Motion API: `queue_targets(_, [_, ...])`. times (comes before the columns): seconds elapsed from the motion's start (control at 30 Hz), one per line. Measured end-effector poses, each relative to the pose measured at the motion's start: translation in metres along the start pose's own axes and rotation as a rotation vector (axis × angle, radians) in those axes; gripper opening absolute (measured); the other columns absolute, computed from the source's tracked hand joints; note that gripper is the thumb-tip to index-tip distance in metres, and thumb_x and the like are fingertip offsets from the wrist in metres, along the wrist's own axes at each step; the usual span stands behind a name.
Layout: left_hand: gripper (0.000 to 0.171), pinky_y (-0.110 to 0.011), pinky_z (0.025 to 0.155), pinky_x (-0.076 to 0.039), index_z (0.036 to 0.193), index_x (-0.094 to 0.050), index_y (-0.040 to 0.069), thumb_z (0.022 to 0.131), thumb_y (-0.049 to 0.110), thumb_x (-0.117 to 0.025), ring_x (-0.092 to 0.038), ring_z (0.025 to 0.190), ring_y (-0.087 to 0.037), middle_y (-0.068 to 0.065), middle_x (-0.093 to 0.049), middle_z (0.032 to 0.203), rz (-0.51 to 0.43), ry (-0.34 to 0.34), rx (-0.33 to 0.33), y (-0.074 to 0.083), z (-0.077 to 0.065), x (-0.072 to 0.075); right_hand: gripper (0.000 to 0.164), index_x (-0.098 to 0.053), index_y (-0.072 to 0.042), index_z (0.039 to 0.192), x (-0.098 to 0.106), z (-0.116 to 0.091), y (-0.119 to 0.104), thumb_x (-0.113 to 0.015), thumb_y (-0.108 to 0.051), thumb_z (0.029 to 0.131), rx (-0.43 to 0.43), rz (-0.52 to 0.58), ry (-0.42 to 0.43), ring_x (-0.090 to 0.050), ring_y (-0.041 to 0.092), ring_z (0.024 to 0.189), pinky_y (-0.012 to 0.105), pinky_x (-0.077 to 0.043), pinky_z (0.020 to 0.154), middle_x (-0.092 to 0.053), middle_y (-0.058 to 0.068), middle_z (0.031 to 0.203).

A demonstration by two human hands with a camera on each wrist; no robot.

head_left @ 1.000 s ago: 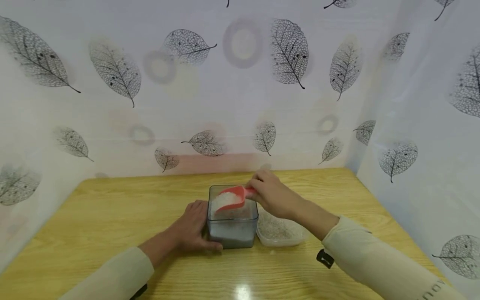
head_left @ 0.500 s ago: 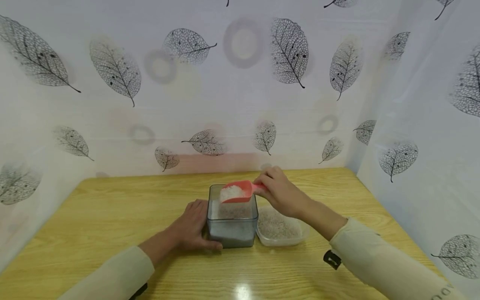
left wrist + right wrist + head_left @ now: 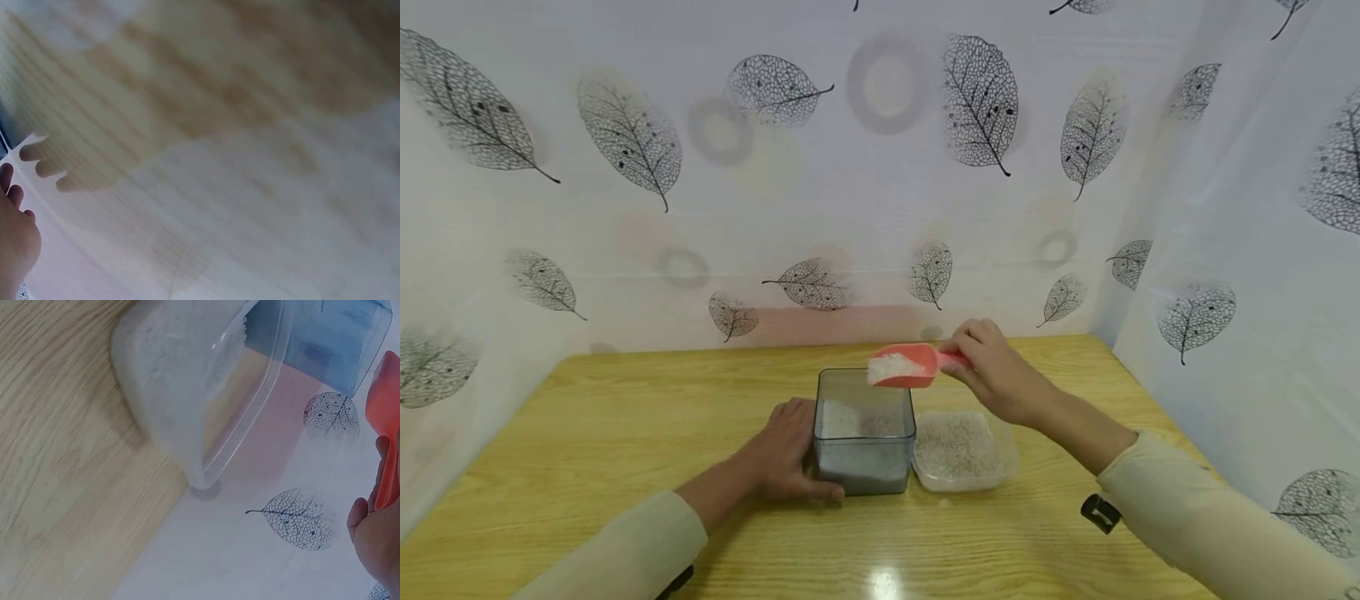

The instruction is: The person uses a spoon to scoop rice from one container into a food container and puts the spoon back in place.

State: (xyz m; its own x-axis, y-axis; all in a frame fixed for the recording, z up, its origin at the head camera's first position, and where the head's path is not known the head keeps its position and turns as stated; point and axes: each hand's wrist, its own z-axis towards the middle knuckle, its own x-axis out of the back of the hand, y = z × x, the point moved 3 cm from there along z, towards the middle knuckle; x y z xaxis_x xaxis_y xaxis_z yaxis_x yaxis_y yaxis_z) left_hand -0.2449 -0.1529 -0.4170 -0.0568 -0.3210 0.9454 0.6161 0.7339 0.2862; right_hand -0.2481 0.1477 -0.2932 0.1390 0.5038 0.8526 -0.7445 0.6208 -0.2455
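Observation:
My right hand (image 3: pixel 1000 375) grips the handle of a red scoop (image 3: pixel 928 375) with white, rice-like grains (image 3: pixel 893 367) in its bowl. The scoop is raised, its tip overlapping the back right corner of a grey see-through square container (image 3: pixel 865 467) in the head view. Pale grains lie inside that container. Against its left side rests my left hand (image 3: pixel 786 458), thumb stretched along the front face. In the right wrist view the scoop (image 3: pixel 384 394) stands at the right edge, fingers round its handle. The left wrist view catches only part of my left hand (image 3: pixel 15 231).
Right beside the grey container, a low clear plastic tub (image 3: pixel 966 483) holds pale, speckled grains (image 3: pixel 958 446). Both stand on a wood-grain table (image 3: pixel 647 417). White sheeting printed with leaves (image 3: pixel 850 192) encloses the back and sides.
My right hand has lifted the loaded scoop up and to the right, from over the grey container's middle to its back right corner. The left hand stays in place.

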Motion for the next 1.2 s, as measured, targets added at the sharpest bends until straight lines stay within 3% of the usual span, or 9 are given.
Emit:
queue_targets(0.37, [0.116, -0.051, 0.115, -0.03, 0.146, -0.036, 0.007, 0.066, 0.086, -0.065, -0.043, 0.129, -0.027, -0.01, -0.05, 0.139, 0.004, 0.026, -0.02, 0.0, 0.0, 0.0, 0.009, -0.063, -0.007, 0.106, 0.014, -0.021, 0.02, -0.062, -0.008, 0.097, 0.021, -0.061, 0.028, -0.043, 0.015, 0.096, 0.033, -0.04, 0.079, -0.055, 0.001, 0.103])
queue_targets(0.77, [0.113, -0.052, 0.113, -0.032, 0.145, -0.038, 0.007, 0.067, 0.083, -0.067, -0.044, 0.128, -0.027, -0.01, -0.051, 0.138, 0.006, 0.044, -0.041, 0.001, 0.0, 0.0, 0.005, -0.062, -0.009, 0.1, 0.013, -0.044, 0.035, -0.064, -0.011, 0.096, -0.088, -0.065, -0.032, -0.046, 0.015, 0.09, 0.034, -0.041, 0.076, -0.062, -0.001, 0.096])
queue_targets(1.2, [0.112, -0.051, 0.113, -0.032, 0.146, -0.037, 0.008, 0.068, 0.083, -0.067, -0.043, 0.128, -0.026, -0.009, -0.05, 0.138, 0.004, 0.045, -0.046, -0.002, 0.0, -0.003, 0.01, -0.065, -0.01, 0.101, 0.007, -0.056, 0.041, -0.069, -0.012, 0.092, -0.034, -0.129, -0.042, -0.047, 0.014, 0.091, 0.035, -0.041, 0.078, -0.063, -0.001, 0.099])
